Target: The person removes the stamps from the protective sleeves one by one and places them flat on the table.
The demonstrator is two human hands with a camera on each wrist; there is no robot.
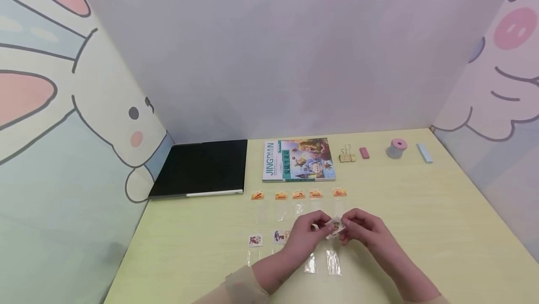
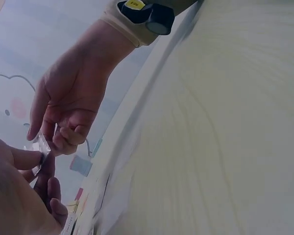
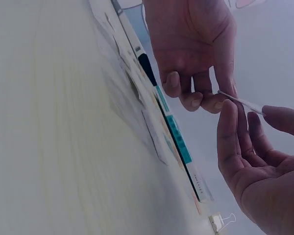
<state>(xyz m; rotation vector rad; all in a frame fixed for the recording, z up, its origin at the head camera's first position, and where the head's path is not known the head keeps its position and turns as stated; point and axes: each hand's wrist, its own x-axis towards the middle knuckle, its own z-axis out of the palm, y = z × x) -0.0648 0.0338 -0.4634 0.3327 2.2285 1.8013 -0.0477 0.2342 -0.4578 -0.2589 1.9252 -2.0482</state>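
Observation:
Above the table my left hand (image 1: 304, 235) pinches a small picture card in clear plastic (image 1: 336, 226) between thumb and fingers. From the other side, my right hand (image 1: 367, 230) pinches the card's edge with thumb and fingertips. The card (image 3: 241, 102) appears edge-on and thin in the right wrist view, between the left hand (image 3: 191, 44) and the right hand (image 3: 267, 171). In the left wrist view, its plastic (image 2: 40, 146) shines between the fingertips. Below lie clear plastic sleeves (image 1: 333, 263) and picture cards (image 1: 255, 240), partly hidden by my left arm.
Several orange cards (image 1: 298, 194) with clear sleeves form a row in front of a picture book (image 1: 309, 160). A black flat panel (image 1: 202, 167) lies to the left. Along the back right are a binder clip (image 1: 347, 156), pink eraser (image 1: 364, 153), pink-topped round container (image 1: 396, 148) and blue bar (image 1: 425, 153).

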